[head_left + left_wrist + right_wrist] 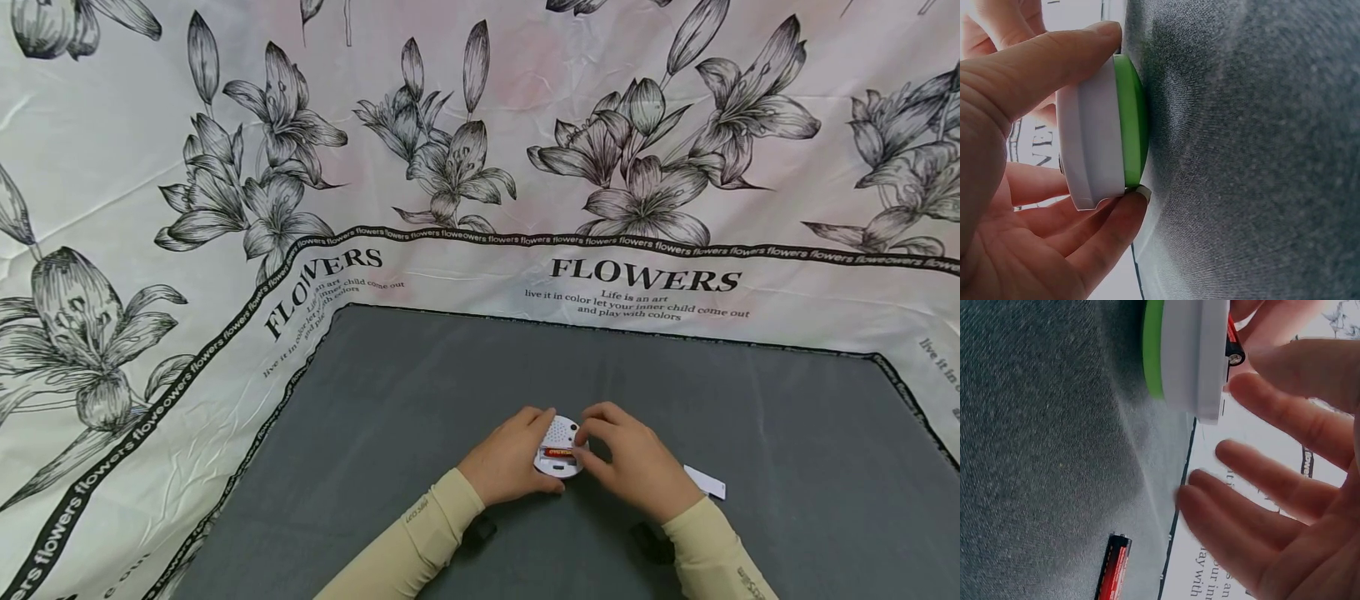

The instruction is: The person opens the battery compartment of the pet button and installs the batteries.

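Observation:
My left hand (510,457) grips a round white device (1094,137) by its rim, thumb on one side and fingers on the other. Its green face (1132,125) is turned down to the grey cloth. On the upturned back are speaker holes and an uncovered battery compartment. A red and black battery (558,452) lies there, one end tilted up out of the compartment in the right wrist view. Close beside that end are the thumb and index fingertip of my right hand (633,458), the other fingers loosely extended. Another battery (1114,569) rests on the cloth, unseen from the head.
A small white flat piece (705,482) lies on the grey cloth (420,375) beside the right wrist. White flower-printed fabric (465,275) borders the grey area at the back and left. Dark objects (652,543) show under both wrists.

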The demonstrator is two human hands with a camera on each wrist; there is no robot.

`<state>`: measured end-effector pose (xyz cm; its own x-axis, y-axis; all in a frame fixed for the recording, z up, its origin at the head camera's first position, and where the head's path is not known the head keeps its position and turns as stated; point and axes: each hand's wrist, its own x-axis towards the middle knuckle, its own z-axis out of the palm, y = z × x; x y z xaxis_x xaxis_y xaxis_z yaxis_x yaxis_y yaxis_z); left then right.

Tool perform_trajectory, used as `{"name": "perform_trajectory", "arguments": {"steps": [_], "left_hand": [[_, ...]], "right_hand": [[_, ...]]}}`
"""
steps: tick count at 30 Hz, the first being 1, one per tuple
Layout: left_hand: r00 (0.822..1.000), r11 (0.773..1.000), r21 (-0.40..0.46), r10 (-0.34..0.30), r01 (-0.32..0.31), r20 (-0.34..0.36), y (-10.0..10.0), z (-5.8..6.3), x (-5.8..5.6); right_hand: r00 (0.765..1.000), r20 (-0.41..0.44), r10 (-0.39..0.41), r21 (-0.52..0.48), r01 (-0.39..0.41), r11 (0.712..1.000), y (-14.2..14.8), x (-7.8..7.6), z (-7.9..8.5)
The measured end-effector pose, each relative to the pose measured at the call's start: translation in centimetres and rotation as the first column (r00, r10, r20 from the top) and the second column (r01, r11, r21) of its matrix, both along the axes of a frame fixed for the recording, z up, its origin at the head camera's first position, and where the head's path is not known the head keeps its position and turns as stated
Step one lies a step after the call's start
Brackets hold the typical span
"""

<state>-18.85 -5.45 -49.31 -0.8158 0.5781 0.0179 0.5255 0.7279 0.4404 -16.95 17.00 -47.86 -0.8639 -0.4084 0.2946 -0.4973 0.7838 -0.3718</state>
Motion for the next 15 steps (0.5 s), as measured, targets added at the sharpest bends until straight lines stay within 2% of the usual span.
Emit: {"name": "perform_trajectory", "arguments": {"steps": [4, 15], "left_hand": [[1.0, 1.0, 0.001, -0.003, 0.003, -0.009, -0.03, 0.1, 0.04], [1.0, 1.0, -0.004, 0.005, -0.005, -0.009, 0.03, 0.04, 0.15]], "right_hand": [[0.999, 0.049, 0.002, -0.016, -0.001, 1.0, 0.05, 0.01, 0.17], [0.998, 0.069, -0.001, -0.037, 0.003, 0.999, -0.75, 0.01, -0.15]]}}
